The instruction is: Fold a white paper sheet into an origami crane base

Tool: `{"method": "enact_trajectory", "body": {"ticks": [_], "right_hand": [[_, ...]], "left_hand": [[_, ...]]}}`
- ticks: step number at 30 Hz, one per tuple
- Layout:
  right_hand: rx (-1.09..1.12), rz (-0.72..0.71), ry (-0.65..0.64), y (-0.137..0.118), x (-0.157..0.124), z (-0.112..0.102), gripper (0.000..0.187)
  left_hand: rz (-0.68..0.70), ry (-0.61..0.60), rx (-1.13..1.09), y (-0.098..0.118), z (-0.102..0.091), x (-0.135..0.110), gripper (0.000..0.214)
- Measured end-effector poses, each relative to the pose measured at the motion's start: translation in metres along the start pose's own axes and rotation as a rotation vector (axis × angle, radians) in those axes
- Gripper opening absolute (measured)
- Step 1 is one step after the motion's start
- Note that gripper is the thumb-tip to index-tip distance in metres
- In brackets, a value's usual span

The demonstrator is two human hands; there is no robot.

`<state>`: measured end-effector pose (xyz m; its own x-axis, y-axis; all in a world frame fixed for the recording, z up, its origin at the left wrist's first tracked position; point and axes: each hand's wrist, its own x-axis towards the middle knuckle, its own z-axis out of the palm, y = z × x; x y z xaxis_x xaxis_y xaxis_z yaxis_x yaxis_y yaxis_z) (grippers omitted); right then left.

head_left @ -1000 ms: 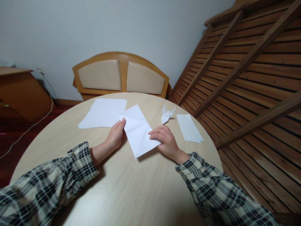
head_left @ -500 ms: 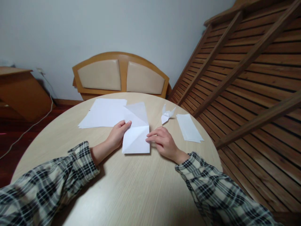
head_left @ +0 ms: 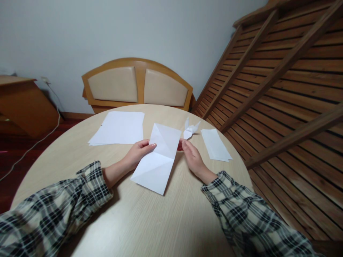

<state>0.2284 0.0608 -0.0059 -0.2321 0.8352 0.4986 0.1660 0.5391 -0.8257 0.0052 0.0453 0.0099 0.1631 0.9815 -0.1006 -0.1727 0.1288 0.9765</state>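
A creased white square sheet [head_left: 158, 159] lies tilted over the round pale wooden table [head_left: 150, 221], with fold lines across its middle. My left hand [head_left: 139, 151] pinches its left edge, thumb on top. On the sheet's right edge, my right hand [head_left: 190, 155] grips with fingers closed, near the upper corner. Both sleeves are checked.
A stack of white paper [head_left: 119, 128] lies at the table's far left. A small folded paper figure [head_left: 190, 129] and a folded white strip [head_left: 215, 144] sit at the far right. A padded wooden chair back [head_left: 136, 85] stands behind the table, slatted wood panels to the right.
The sheet was turned and half folded between my hands, then opened out flat again. My right hand moved up from the sheet's lower edge to its right upper corner.
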Motion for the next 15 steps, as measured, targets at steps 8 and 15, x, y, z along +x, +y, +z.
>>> {"method": "enact_trajectory", "body": {"ticks": [8, 15], "right_hand": [[0.092, 0.101, -0.284, 0.0091, -0.0044, 0.005, 0.048], [0.055, 0.109, -0.37, 0.002, -0.0057, 0.006, 0.047]], "left_hand": [[0.005, -0.024, 0.071, -0.0004, -0.0009, -0.0011, 0.032], [0.019, -0.033, 0.137, 0.0007, -0.0011, -0.003, 0.032]]}}
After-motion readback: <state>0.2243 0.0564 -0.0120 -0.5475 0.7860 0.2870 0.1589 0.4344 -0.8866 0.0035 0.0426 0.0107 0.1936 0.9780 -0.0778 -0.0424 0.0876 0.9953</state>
